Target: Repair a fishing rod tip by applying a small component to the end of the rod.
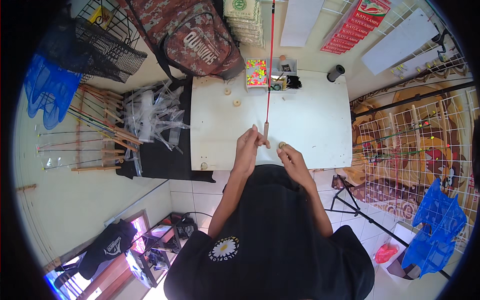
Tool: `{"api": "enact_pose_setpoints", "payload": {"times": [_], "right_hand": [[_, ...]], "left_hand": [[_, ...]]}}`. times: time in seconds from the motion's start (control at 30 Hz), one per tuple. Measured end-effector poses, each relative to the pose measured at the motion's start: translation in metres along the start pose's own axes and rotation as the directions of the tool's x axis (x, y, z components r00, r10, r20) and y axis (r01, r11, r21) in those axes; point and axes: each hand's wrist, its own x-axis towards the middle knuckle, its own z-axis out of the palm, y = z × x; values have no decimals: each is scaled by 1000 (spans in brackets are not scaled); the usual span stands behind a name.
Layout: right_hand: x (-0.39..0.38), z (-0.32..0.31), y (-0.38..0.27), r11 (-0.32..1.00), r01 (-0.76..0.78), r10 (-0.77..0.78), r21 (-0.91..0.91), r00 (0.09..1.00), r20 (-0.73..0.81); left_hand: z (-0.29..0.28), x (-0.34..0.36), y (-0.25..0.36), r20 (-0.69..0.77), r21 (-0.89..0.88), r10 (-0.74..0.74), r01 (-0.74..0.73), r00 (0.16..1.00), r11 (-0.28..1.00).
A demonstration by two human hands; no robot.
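A thin red rod [270, 95] with a wooden handle [266, 131] is over the middle of the tabletop [220, 135], its handle toward the near edge and its shaft running far, past the tray of bright beads [257, 74]. The left hand [246, 150] is at the handle's near end, fingers bent; whether they pinch the handle I cannot tell. Just to the right, the right hand [295, 162] pinches a small round piece [282, 144] between thumb and fingers.

Farther left on the tabletop lie two tan rings [236, 103], and a small roll [204, 165] sits by the near left corner. At the far side, a small bottle [284, 65] stands right of the beads, and a black cylinder [335, 73] is at the far right. Clear plastic sleeves [155, 115] are heaped left of the tabletop.
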Motion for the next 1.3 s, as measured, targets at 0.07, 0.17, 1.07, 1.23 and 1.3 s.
{"api": "enact_pose_setpoints", "payload": {"times": [0.07,0.17,1.07,1.23,1.3], "right_hand": [[1,-2,0,999,42,-42,25,999,28],[8,-5,-16,1000,28,-28,7,999,43],[42,-21,-7,750,265,-340,-606,940,-9],[44,-18,1,742,263,-369,-617,928,-47],[50,-43,50,731,47,-294,-681,922,-251]], "left_hand": [[3,1,4,-11,78,16,-15,1000,997],[1,6,-3,6,182,81,-81,997,980],[13,11,-19,151,826,116,-190,982,531],[-2,19,-34,154,755,119,-195,981,626],[-1,7,-30,109,698,129,-168,986,697]]}}
